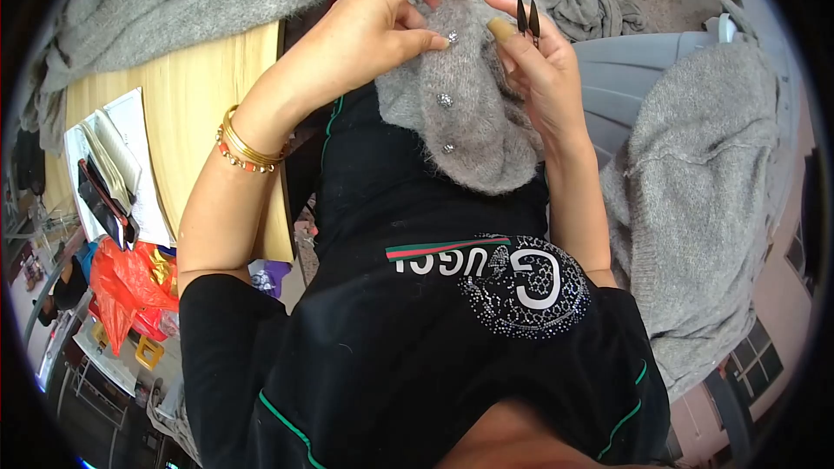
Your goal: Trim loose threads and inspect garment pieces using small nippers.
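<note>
Left hand [373, 30] is pinching the top edge of the grey fuzzy knit garment [465, 113], fingers closed on fabric. Right hand [539, 61] is gripping small black thread snips [527, 16], blades nearly shut, while touching the garment's edge. Garment is lying on the lap, sparkly buttons [445, 101] facing up.

Grey fuzzy knit garment [465, 113] with a row of small sparkly silver buttons [445, 101], bunched and folded, held up over the lap against black clothing. Small black thread snips [527, 16], twin pointed blades up and slightly apart, just beside the garment's upper right edge.
</note>
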`<state>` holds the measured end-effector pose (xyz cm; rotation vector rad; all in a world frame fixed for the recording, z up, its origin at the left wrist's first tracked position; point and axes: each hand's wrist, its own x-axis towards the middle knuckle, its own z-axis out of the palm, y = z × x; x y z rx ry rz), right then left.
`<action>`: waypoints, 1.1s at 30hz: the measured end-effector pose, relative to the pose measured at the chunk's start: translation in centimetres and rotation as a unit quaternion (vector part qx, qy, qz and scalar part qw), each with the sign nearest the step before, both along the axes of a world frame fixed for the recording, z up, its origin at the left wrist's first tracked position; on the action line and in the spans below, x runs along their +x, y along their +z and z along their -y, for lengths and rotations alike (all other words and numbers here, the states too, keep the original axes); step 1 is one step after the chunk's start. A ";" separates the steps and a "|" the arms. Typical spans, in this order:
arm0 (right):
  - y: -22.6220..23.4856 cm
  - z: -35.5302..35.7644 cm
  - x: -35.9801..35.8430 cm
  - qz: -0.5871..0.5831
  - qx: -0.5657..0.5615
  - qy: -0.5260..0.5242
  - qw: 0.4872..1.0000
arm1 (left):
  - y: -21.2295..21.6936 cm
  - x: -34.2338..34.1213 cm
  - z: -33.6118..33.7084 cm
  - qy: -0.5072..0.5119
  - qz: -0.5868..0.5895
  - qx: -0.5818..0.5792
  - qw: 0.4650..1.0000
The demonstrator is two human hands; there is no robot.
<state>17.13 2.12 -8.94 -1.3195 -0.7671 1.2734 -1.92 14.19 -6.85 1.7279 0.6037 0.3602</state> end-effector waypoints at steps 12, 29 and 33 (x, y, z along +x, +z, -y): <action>0.0 0.7 -0.1 -0.025 -0.070 0.037 0.997 | -0.6 -0.7 -1.1 -0.011 -0.007 -0.047 0.999; -1.6 0.8 1.0 -0.249 -0.091 0.040 0.963 | 3.2 0.6 -0.3 -0.028 -0.127 0.021 0.991; -2.0 1.1 1.4 -0.271 -0.085 0.028 0.958 | 2.9 0.5 0.0 -0.009 -0.084 0.151 0.985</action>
